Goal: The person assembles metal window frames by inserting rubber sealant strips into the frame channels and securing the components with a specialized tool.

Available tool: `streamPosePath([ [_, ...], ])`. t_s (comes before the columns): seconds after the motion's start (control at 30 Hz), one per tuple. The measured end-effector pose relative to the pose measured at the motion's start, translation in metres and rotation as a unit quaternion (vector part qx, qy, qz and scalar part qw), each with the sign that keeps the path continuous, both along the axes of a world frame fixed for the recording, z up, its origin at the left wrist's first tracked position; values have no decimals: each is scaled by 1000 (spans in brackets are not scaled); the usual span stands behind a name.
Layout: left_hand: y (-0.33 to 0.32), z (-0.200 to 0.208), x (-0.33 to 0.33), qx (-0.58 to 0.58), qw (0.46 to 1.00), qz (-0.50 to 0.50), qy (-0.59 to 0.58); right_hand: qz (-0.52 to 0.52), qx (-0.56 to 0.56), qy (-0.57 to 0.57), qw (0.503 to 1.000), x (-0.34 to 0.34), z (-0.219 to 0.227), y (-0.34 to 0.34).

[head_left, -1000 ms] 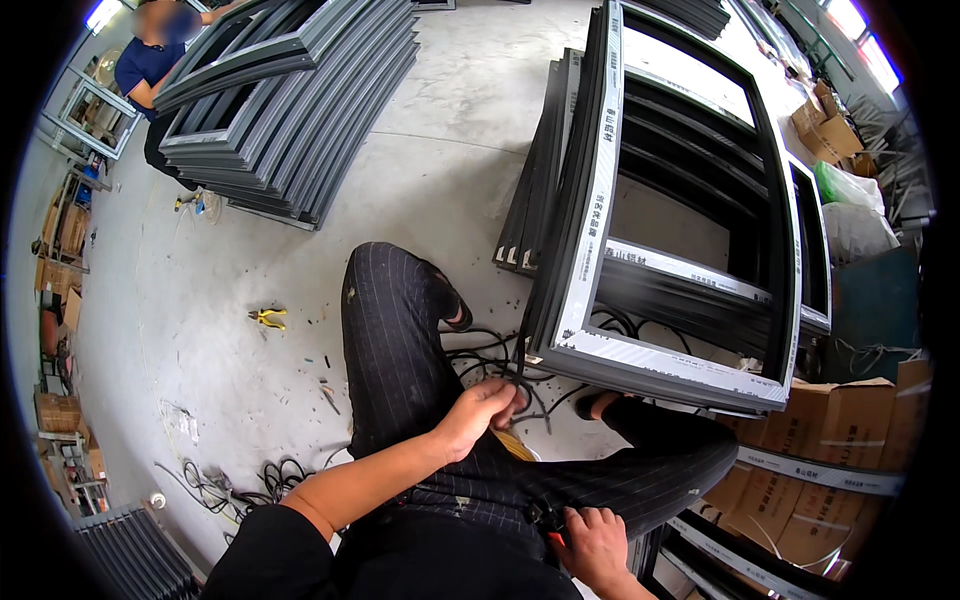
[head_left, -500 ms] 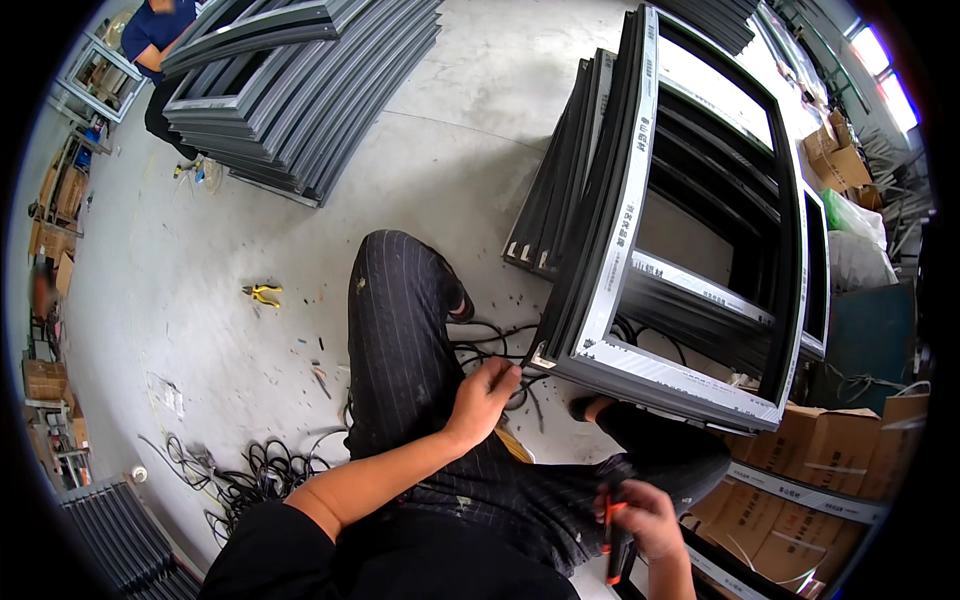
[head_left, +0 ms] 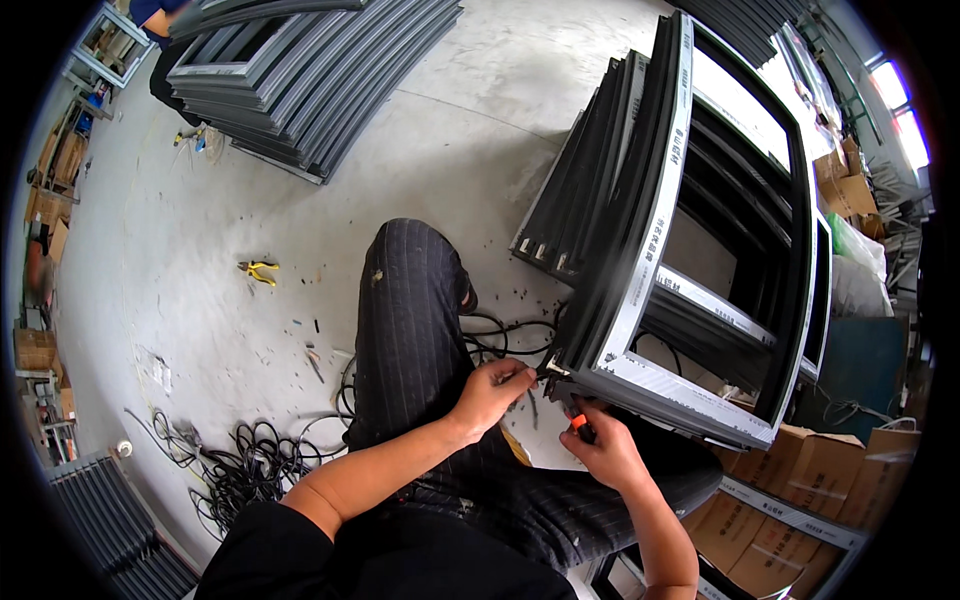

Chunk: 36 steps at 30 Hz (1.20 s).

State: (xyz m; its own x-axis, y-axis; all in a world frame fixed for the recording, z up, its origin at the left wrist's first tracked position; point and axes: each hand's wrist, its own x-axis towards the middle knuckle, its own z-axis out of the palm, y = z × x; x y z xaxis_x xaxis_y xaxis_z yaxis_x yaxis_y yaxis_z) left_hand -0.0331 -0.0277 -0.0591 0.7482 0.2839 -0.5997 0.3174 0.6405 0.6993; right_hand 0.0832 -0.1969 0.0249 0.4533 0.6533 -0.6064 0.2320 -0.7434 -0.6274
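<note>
A dark grey window frame (head_left: 690, 388) with white printed film on its face leans in front of me on the right, its near lower corner beside my hands. My left hand (head_left: 488, 398) is closed, thumb and fingers pinched at that corner; a small dark bit shows at the fingertips, too small to name. Just right of it, below the frame's bottom edge, my right hand (head_left: 610, 452) is wrapped round a hand tool (head_left: 578, 421) with orange and black handles. The tool's head is dark and hard to make out against the frame's underside.
More dark frames (head_left: 575, 190) lean behind this one. A tall stack of frames (head_left: 330, 90) stands far left, near another person (head_left: 150, 15). Yellow-handled pliers (head_left: 260, 271) and tangled black cable (head_left: 255, 465) lie on the floor. Cardboard boxes (head_left: 785, 490) sit at right.
My right hand has come up and leftward with the orange-and-black tool, from beside my right leg to the frame's corner. My left hand stays pinched there. The view has shifted slightly.
</note>
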Motion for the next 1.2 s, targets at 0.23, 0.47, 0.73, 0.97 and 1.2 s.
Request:
streamPosePath([
  [0.23,1,-6,0,19,999,-12,-40,26,3,15,1000,8,-7,9],
  [0.47,14,0,2,262,960,-90,-35,17,-8,33,999,10,-5,23],
  [0.73,16,0,3,298,949,-65,-75,-4,-37,100,994,18,-10,20],
  [0.97,18,2,2,350,930,-72,-89,-7,6,61,998,11,-18,16],
  [1.2,21,6,4,393,909,-90,-103,32,23,-64,997,3,-16,19],
])
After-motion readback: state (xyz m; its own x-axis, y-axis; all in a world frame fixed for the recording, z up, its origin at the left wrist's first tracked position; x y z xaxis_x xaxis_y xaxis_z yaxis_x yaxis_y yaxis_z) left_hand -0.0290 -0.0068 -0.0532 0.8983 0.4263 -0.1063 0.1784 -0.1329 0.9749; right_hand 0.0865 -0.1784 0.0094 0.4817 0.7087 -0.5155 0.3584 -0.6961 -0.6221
